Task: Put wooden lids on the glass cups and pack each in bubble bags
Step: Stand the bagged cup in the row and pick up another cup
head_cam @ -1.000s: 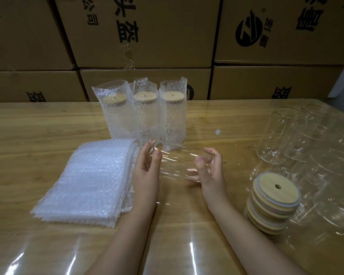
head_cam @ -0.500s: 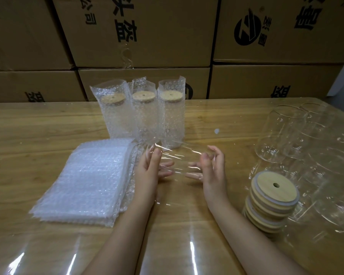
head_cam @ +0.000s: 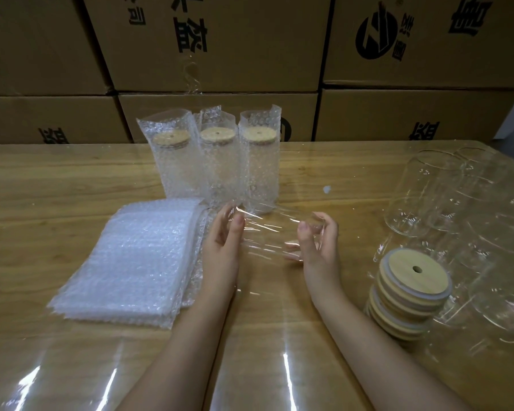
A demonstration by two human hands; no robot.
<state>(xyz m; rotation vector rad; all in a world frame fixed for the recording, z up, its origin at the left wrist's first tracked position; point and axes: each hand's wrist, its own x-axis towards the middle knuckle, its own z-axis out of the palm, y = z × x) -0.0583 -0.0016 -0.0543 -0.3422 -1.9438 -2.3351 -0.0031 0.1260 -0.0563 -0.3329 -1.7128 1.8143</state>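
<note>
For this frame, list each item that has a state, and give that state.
Glass cup: on its side, held between both hands, no lid.
Left hand: grip on one end of the cup.
Right hand: grip on the other end.
Three packed cups: upright, lidded, in bubble bags with the tops open.
Bubble bags: flat, stacked, unused.
Wooden lids: stacked, unused.
Spare glass cups: bare, no lids.

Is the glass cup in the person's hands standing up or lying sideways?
Sideways. The glass cup is held level between the left hand and right hand, one at each end, with no lid on it.
</note>
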